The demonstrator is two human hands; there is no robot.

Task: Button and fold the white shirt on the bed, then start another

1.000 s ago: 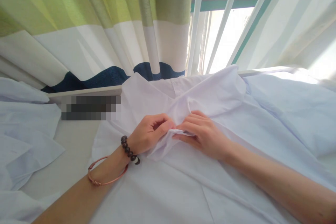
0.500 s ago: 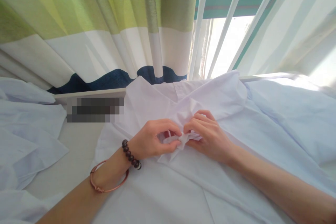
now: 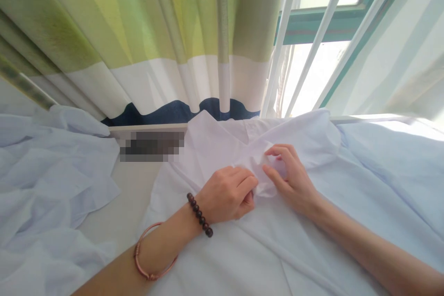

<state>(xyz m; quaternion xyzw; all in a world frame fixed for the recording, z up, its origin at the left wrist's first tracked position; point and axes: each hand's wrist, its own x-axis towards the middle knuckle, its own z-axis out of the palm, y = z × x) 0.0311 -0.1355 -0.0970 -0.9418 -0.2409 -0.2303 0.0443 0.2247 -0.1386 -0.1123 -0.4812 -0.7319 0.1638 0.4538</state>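
A thin white shirt (image 3: 217, 148) is spread loosely across the desk (image 3: 130, 189), its surface broken by soft creases. Its far edge is laid close to the raised back border, where a pointed corner and a V-shaped gap are shown. Near the middle, the cloth is bunched into small raised folds, partly hidden by the left hand (image 3: 227, 196).

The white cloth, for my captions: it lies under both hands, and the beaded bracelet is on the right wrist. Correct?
No: in the head view, the beaded bracelet is on the left wrist. The white cloth lies under the left hand and right hand.
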